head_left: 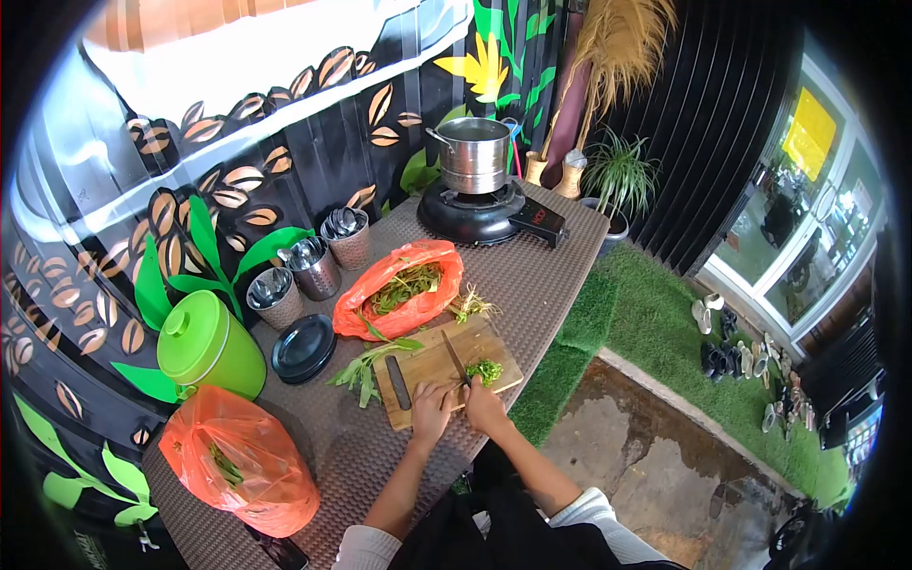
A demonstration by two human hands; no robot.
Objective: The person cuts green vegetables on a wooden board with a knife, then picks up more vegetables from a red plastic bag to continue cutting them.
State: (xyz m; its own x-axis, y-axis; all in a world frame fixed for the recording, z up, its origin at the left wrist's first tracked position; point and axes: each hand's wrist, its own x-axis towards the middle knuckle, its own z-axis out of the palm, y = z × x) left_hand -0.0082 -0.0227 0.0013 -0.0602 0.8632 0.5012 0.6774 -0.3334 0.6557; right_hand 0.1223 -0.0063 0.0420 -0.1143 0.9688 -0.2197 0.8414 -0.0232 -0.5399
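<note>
On the brown table lies a wooden cutting board [394,404] with a slotted handle. My right hand [483,403] is closed round the handle of a knife [453,352], whose blade points away from me across the board. Close beside it, my left hand [432,408] rests on the board with its fingers curled together; whatever may be under them is hidden. A small heap of chopped green herbs [485,370] sits right of the blade. Leafy green stems [363,370] lie at the board's left edge, and pale root ends [472,304] lie beyond its far edge.
An orange bag of greens [366,318] stands open behind the board; another orange bag [247,465] is at the near left. Around them are a green lidded bucket [211,347], black plates [302,350] and metal cutlery cups [313,269]. A pot [472,157] sits on a black stove [465,214] at the far end.
</note>
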